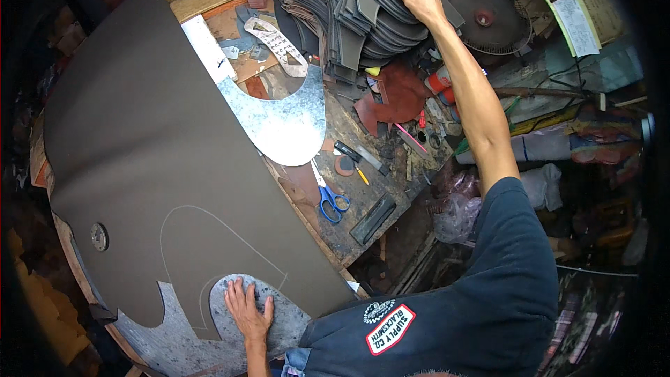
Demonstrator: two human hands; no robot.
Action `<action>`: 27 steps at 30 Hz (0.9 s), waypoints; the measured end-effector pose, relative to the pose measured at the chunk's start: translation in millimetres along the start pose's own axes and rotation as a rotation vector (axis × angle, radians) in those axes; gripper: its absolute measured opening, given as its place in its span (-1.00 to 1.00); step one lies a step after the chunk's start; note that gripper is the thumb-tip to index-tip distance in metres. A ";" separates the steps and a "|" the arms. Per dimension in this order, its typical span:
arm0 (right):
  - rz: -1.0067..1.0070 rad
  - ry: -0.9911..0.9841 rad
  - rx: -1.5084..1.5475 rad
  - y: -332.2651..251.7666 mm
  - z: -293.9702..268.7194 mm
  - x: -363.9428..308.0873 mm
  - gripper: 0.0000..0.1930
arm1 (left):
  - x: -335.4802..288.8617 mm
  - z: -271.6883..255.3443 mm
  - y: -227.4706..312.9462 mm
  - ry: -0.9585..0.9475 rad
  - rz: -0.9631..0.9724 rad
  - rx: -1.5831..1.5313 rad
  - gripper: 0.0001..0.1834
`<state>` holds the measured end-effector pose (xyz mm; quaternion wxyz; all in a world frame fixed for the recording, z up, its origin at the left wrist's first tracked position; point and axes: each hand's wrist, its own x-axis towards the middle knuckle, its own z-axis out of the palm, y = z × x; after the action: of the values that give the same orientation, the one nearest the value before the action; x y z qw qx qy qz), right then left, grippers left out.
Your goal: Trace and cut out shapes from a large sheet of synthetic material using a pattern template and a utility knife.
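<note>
My left hand (248, 313) lies flat, fingers a little spread, on a mottled grey, metal-looking template (287, 318) with a rounded edge. Around it stretches a large dark olive-brown sheet (181, 146), which looks like leather and bears pale drawn outlines of a curved shape. My right arm reaches to the far right, where my right hand (423, 4) is closed at the edge of a tall stack of dark cut pieces (370, 24). A thin thing seems to show at its fingertips, too small to name. Between the hands lies a shiny U-shaped metal template (286, 126).
Blue-handled scissors (333, 202), a yellow pencil (362, 176) and a black block (373, 218) lie on the worn bench (335, 241). A round metal disc (99, 236) rests on the sheet. Far right stand a fan (485, 17) and a clipped paper (576, 21).
</note>
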<state>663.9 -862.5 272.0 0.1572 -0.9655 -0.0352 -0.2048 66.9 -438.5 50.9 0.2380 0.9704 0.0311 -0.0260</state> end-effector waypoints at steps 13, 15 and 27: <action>-0.196 0.082 -0.286 -16.4 14.0 -11.5 -0.47 | -0.3 -1.2 1.1 0.005 0.001 -0.005 -0.42; -0.196 0.064 -0.318 -17.8 12.4 -11.9 -0.52 | -0.2 -0.9 1.2 -0.001 -0.001 -0.003 -0.42; -0.121 0.017 -0.308 -23.4 4.4 -8.4 -0.55 | 0.7 -0.2 0.3 0.013 0.008 -0.015 -0.43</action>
<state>654.9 -839.0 271.5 -0.0050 -0.9725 -0.0599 -0.2248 67.6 -438.6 51.2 0.2454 0.9688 0.0292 -0.0188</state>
